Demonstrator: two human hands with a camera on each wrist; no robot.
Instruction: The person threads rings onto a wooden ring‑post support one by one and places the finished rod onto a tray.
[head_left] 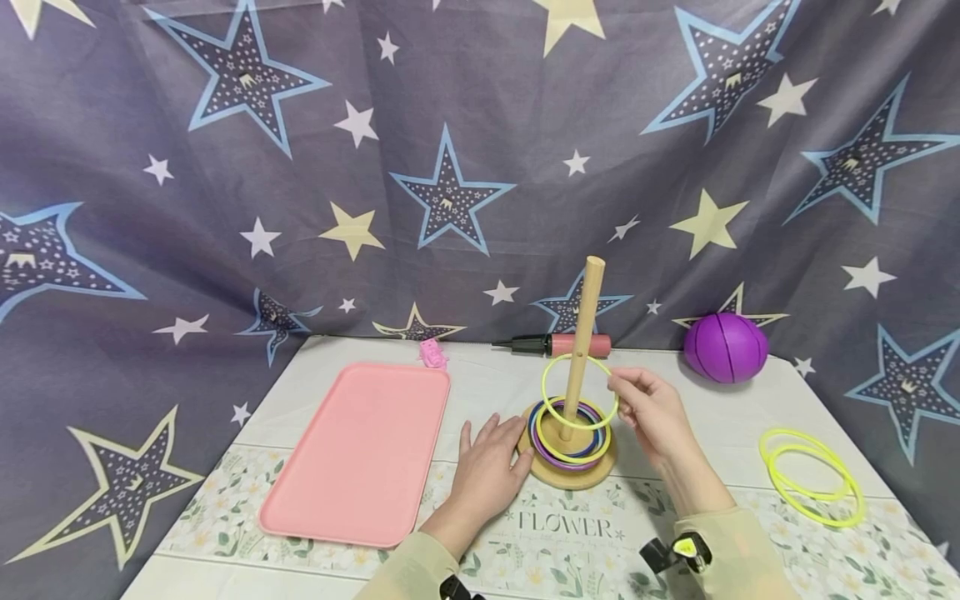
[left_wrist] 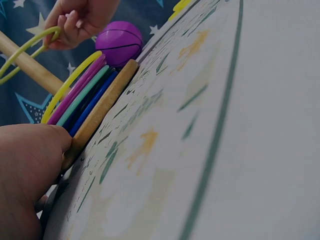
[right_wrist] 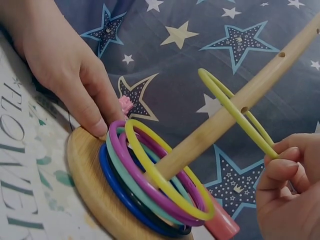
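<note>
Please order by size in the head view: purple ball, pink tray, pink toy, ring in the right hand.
1. Pink tray
2. Purple ball and held ring: widths too alike to rank
3. Pink toy

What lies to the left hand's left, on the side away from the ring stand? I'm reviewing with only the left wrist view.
Observer: In the head view, a pink tray lies there.
Operator: Anything behind the wooden post?
Observer: Yes, a red-and-black pump.
Operator: My view cuts off the post's top. Is anything on it?
Observer: No, the top stands bare above the yellow-green ring that the right hand holds.
</note>
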